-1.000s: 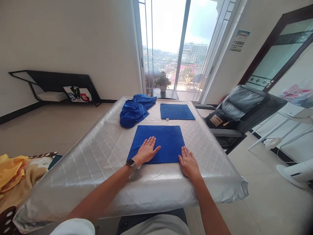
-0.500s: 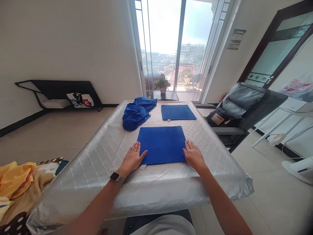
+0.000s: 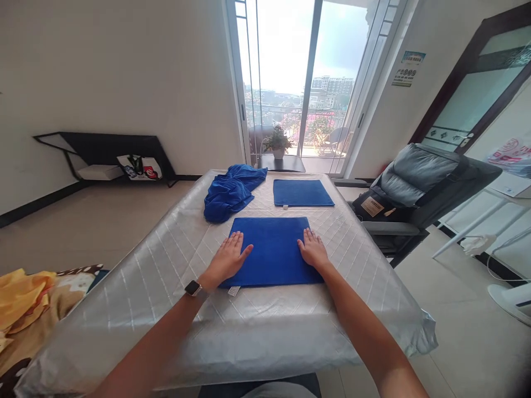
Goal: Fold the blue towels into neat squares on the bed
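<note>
A blue cloth, folded into a flat rectangle, lies in front of me with a white tag poking out at its near left corner. On its left side rests my left hand, flat, thumb spread away from the fingers; a watch is on that wrist. My right hand lies flat over the cloth's right side, fingers stretched out. Farther back is a second folded blue cloth, also with a small tag. To its left a crumpled blue cloth sits in a loose heap.
A silvery quilted cover drapes the table. Beyond its far edge a potted plant stands on a chair. A dark padded armchair is close on the right. Yellow and brown fabric lies at the lower left.
Both hands have shifted from the cloth's side edges inward onto its top. The folded cloth sits slightly nearer to me in view. The camera view has also moved a little.
</note>
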A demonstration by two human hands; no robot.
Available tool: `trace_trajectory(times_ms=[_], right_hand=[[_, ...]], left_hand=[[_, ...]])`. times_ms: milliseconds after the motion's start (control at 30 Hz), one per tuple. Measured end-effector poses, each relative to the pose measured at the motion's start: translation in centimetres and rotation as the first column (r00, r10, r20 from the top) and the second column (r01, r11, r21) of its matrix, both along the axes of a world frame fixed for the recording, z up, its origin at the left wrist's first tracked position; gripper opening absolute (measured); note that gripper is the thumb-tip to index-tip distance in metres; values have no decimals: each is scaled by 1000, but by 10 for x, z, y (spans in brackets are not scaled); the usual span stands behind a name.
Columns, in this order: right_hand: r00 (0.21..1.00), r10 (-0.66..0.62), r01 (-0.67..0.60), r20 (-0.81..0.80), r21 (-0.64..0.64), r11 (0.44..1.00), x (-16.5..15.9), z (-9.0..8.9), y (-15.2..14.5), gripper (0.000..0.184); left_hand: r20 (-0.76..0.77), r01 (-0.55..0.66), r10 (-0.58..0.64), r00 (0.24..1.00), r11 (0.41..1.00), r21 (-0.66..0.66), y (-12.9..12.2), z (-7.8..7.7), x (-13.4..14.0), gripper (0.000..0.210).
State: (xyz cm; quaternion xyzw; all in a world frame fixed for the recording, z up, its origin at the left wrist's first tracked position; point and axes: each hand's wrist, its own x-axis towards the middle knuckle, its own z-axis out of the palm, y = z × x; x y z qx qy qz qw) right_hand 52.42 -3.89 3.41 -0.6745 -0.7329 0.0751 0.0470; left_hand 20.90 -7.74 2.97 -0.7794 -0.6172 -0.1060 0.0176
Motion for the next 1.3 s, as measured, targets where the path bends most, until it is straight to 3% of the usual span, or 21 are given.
trace_trajectory(times_ms=[100, 200, 267, 333, 467, 733, 867, 967, 1100, 1300], right_hand=[[1000, -3, 3, -6, 21, 1000, 0, 1, -1, 66], [1000, 11, -11, 17, 30, 999, 1, 1, -2, 65], [999, 31, -32, 41, 24, 999, 2, 0, -2, 63], [998, 41, -42, 48, 21, 999, 3, -1, -2, 62], [1000, 16, -16, 16, 21, 1000, 2, -1, -1, 64], [1000, 1, -1, -10, 3, 1000, 1, 0, 1, 65], [1000, -9, 9, -2, -2, 1000, 0, -2, 1, 65], [1000, -10, 10, 12, -8, 1000, 1, -2, -1, 66], [997, -13, 16, 70, -33, 999, 3, 7, 5, 67], [999, 13, -11, 33, -68, 998, 0, 21, 46, 67]], left_hand=[[43, 203, -202, 978, 979, -13, 22, 12, 73, 80], [88, 338, -337, 937, 941, -4, 42, 13, 147, 72], [106, 372, -370, 923, 928, 5, 52, 8, 178, 70], [117, 362, -358, 926, 932, -17, 57, 2, 189, 71], [110, 281, -272, 956, 957, -76, 62, -7, 161, 77], [33, 18, -14, 999, 994, -109, 60, -12, 32, 88], [28, -86, 89, 996, 991, -103, 57, -21, -14, 92], [39, -99, 104, 994, 988, -122, 58, -26, -28, 97], [55, -123, 126, 991, 991, -51, 61, -26, -29, 95], [35, -96, 96, 995, 995, 15, 64, -28, -24, 90]])
